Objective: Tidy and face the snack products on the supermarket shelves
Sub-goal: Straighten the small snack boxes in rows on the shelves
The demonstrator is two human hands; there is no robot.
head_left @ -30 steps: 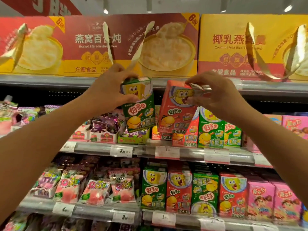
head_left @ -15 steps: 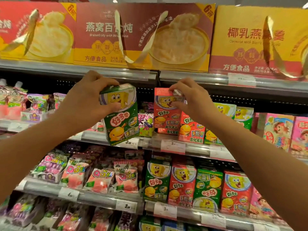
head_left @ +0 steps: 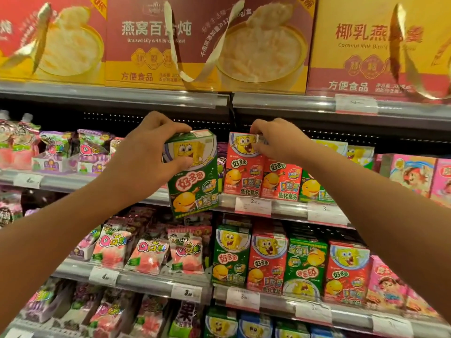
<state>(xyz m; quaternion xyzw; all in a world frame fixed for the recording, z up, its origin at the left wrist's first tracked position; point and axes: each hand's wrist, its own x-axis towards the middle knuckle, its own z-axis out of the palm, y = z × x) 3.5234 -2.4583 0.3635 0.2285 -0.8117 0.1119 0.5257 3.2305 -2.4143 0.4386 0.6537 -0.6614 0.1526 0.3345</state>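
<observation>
the left hand [head_left: 144, 157] grips a green snack box [head_left: 192, 174] at centre frame, its fingers over the top edge and the thumb across the printed face. the box hangs in the air, tilted, in front of the middle shelf [head_left: 288, 207] rather than on it. just right of it, the right hand [head_left: 280, 142] pinches the top corner of a red snack box [head_left: 244, 164], fingers clenched on it.

what changed in the last second: the red box, which was lifted and leaning, has come down and now stands upright on the middle shelf, face forward, touching a second red box [head_left: 280, 181] on its right. the green box has dropped a little lower in the frame but is still off the shelf.

so the red box looks all but faced; only the letting go seems left. the green one probably goes next, perhaps into the slot left of the red box, though purple packs [head_left: 220, 167] partly fill it and whether there is room cannot be told. further right, more green boxes [head_left: 314, 189] stand on the same shelf.
</observation>
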